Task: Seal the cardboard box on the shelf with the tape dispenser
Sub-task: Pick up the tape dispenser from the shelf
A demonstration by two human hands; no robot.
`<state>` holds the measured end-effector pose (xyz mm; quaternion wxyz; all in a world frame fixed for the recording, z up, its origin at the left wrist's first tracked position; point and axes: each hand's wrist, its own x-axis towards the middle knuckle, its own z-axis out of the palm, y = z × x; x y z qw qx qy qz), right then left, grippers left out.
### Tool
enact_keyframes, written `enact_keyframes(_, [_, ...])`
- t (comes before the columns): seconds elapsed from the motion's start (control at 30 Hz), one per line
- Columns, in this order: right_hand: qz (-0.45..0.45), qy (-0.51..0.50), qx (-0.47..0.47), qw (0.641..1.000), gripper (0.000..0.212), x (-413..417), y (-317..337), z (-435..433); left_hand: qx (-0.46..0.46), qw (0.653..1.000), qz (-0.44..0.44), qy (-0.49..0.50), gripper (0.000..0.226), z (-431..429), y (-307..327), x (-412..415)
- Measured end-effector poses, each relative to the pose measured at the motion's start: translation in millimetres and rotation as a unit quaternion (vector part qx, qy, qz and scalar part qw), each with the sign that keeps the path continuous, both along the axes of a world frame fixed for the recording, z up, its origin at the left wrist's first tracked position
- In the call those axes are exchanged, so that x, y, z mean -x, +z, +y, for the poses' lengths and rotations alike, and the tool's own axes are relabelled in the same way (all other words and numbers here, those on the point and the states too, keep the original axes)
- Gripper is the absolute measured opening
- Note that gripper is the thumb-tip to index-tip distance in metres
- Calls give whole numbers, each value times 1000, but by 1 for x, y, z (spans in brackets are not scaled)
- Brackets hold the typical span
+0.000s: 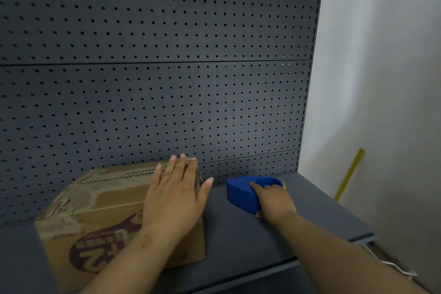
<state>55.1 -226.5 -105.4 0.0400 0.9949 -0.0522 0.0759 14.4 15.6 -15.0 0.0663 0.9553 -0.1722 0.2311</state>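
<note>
Presently the left hand (175, 194), fingers spread flat, steadies the cardboard box (105, 219) while the right hand (274, 200), fingers curled, grips the tape dispenser (243, 192).

Two bare forearms reach up into view from the lower edge. The left hand (175, 194) lies flat, palm down, fingers extended and close together toward 12 o'clock, thumb splayed out toward 2 o'clock; its wrist is straight, and the forearm runs back toward 7 o'clock, a small reddish mark showing near the wrist. The right hand (274, 200) sits at 3 o'clock of the left, well apart from it, knuckles up and fingers curled in a grasp, the index finger stretched toward 10 o'clock. Its forearm stretches back toward 5 o'clock, leaving the view at the lower right corner. Neither arm wears a sleeve.
</note>
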Motion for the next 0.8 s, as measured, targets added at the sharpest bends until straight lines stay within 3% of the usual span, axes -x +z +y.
enact_keyframes(0.13, [-38, 20, -12, 999, 80, 11, 22, 0, 4, 1000, 4, 4, 87, 11, 10, 6])
enact_keyframes(0.3, [-150, 93, -71, 982, 82, 37, 103, 16, 32, 999, 13, 23, 70, 35, 39, 10])
enact_keyframes(0.47, [-221, 181, -112, 952, 84, 78, 185, 51, 160, 987, 17, 10, 71, 68, 78, 16])
enact_keyframes(0.63, [-233, 252, -129, 930, 84, 107, 226, 93, 436, 890, 104, -78, 77, 92, 118, 39])
enact_keyframes(0.73, [-230, 280, -126, 923, 84, 116, 235, 115, 515, 834, 159, -115, 100, 109, 133, 40])
enact_keyframes(0.8, [-228, 295, -124, 920, 84, 119, 239, 127, 549, 802, 188, -140, 101, 120, 138, 38])
